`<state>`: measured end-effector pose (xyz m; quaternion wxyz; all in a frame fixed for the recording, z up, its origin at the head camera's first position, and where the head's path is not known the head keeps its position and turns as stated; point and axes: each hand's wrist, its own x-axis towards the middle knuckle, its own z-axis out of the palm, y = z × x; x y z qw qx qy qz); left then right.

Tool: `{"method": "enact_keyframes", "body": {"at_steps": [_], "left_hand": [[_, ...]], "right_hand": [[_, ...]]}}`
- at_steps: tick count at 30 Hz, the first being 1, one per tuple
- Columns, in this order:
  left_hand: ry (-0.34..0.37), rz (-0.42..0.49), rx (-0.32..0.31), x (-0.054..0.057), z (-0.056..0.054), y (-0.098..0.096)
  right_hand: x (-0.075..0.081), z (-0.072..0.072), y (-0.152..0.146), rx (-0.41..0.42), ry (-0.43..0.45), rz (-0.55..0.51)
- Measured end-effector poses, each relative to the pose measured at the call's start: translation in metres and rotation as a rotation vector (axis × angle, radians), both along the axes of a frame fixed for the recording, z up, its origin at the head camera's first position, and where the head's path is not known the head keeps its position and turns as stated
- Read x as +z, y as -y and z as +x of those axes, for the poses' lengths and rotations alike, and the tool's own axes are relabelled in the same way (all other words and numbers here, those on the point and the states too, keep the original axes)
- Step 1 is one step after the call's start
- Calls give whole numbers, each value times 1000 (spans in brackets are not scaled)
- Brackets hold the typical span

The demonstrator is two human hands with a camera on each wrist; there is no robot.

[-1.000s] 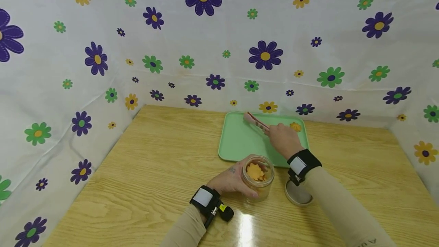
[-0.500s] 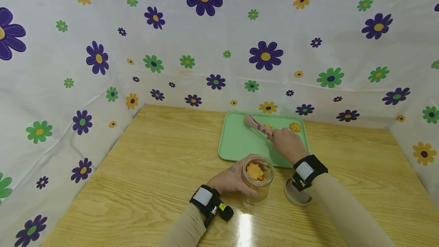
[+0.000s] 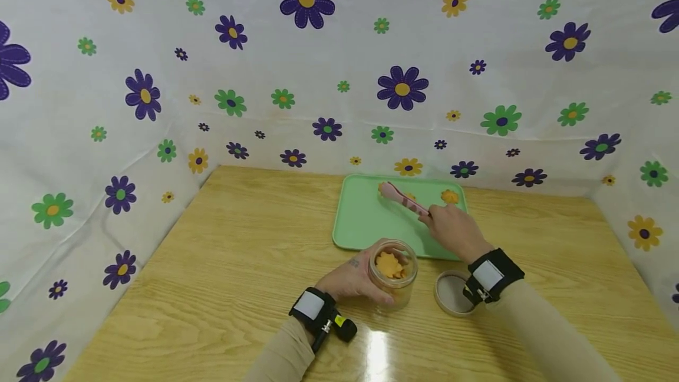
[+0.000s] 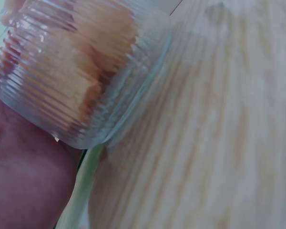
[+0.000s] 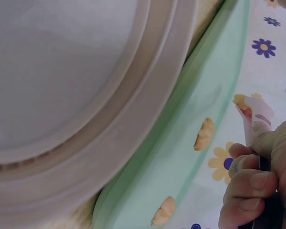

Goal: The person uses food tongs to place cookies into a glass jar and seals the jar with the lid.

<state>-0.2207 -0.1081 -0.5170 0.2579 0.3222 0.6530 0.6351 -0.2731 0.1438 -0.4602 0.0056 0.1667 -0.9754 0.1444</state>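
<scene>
My left hand [image 3: 358,280] grips the side of an open glass jar [image 3: 399,296], which holds several orange flower-shaped biscuits [image 3: 389,264]. The ribbed jar wall fills the upper left of the left wrist view. My right hand [image 3: 456,230], over the green tray [image 3: 356,223], holds pink tongs [image 3: 404,199]. An orange biscuit [image 5: 240,101] shows between the tong tips in the right wrist view. On the tray lie two more biscuits, one at the right corner [image 3: 450,196] and the other [image 5: 205,134] partly behind the tongs in the head view.
A round jar lid [image 3: 452,293] lies on the wooden table [image 3: 254,240] near my right wrist, right of the jar. Behind the tray rises a white flowered cloth [image 3: 265,34], which also closes off the left and right sides.
The tongs and my right hand have come slightly back towards me and right. A biscuit on the tray, earlier hidden behind the tongs, now shows. My left hand keeps holding the jar.
</scene>
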Motion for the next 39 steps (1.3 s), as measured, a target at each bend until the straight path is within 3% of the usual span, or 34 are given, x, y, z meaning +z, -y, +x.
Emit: {"method": "enact_keyframes", "body": {"at_steps": [30,39], "left_hand": [[-39,11,2,-1,-1,-4],[-6,8,10,-2,-1,-4]], "right_hand": [[3,54,-35,65,-79,-192],[7,76,-46,83,-116,-197]]}}
